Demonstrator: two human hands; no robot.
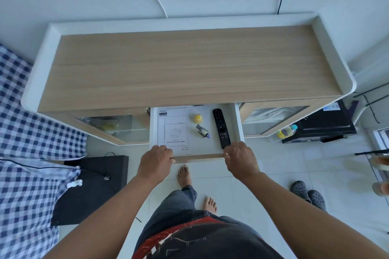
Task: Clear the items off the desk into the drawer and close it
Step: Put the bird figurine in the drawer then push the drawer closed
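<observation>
The white drawer (239, 124) stands pulled out from under the wooden desk top (189, 65). Inside lie a white printed manual (172, 128), a small yellow object (197, 118), a little bird figure (202, 131) and a black remote control (221, 128). My left hand (156, 162) grips the left part of the drawer's wooden front edge (200, 156). My right hand (241, 161) grips the right part of the same edge, just below the remote's near end. Nothing lies on the desk top.
A bed with a blue checked cover (27, 153) lies at the left, with a black box (92, 187) on the floor beside it. Glass-fronted compartments (111, 126) flank the drawer. A bottle (287, 131) and dark box (322, 124) sit at right; grey clogs (307, 194) on the floor.
</observation>
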